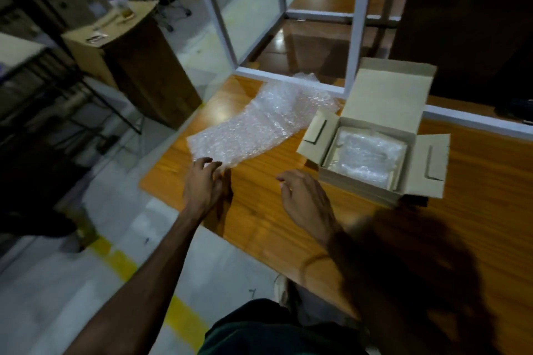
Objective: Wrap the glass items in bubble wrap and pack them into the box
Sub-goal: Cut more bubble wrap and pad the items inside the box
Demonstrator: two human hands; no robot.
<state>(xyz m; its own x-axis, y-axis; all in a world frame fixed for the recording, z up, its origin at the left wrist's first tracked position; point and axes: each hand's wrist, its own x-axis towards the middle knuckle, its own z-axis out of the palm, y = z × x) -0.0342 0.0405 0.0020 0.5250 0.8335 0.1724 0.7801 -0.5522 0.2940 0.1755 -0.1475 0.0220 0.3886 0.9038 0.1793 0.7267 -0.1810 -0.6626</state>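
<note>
My left hand (203,181): I am reaching it to the near edge of the bubble wrap sheet (245,130), fingers spread and lightly bent, the tips touching or just short of the edge; blur keeps me from telling which. Nothing is pinched yet.

My right hand (302,199): I am hovering it above the wooden table (476,196), fingers loosely curled, holding nothing, just beside the box's near corner.

Bubble wrap sheet: lying flat on the table, running away from me toward the white shelf frame (357,37), crumpled at its far end. I am judging it light, soft and limp, likely to slide on the polished wood; best taken by pinching the near edge or a corner.

Cardboard box (360,184): standing open to the right of the sheet, lid up, side flaps out. Inside, a bubble-wrapped bundle (372,155) is lying at the bottom. I am treating it as glass: fragile, not to be pressed.

No unwrapped glass item is showing.
</note>
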